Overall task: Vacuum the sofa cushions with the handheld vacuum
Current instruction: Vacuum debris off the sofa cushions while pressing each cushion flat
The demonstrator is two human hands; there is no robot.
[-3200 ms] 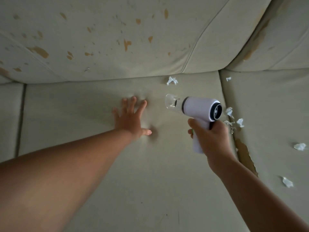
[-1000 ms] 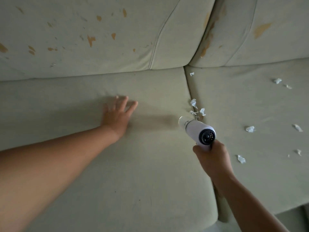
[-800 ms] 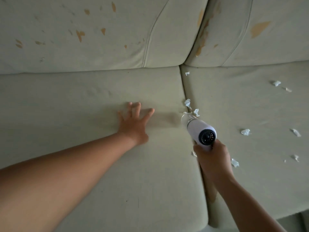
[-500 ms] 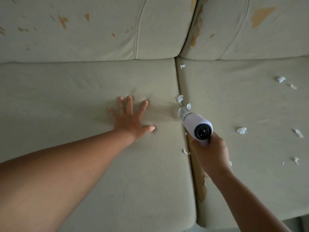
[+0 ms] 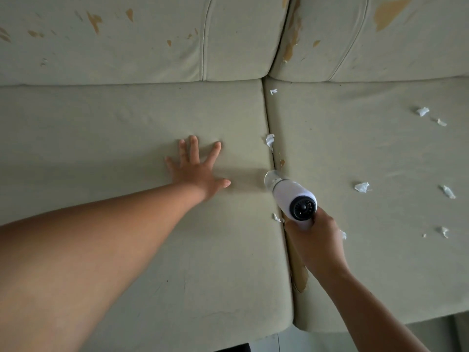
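My right hand [image 5: 316, 243] grips the white handheld vacuum [image 5: 291, 195] by its handle. Its clear nozzle points down into the seam between the left seat cushion [image 5: 127, 123] and the right seat cushion [image 5: 368, 153]. My left hand [image 5: 196, 168] lies flat with spread fingers on the left cushion, a short way left of the nozzle. A white paper scrap [image 5: 269, 141] sits on the seam just beyond the nozzle, and another scrap [image 5: 276, 217] lies beside the vacuum body. Several more scraps, such as one [image 5: 362, 187] to the right, dot the right cushion.
The back cushions [image 5: 152, 47] rise behind the seats, their pale cover peeling in brown patches. A torn brown patch [image 5: 300, 278] runs along the seam under my right wrist. The sofa's front edge [image 5: 228, 334] and a strip of floor show at the bottom.
The vacuum has moved from the middle of the left cushion to the seam. Two scraps near the nozzle are gone from sight; my left hand now rests flat with spread fingers.
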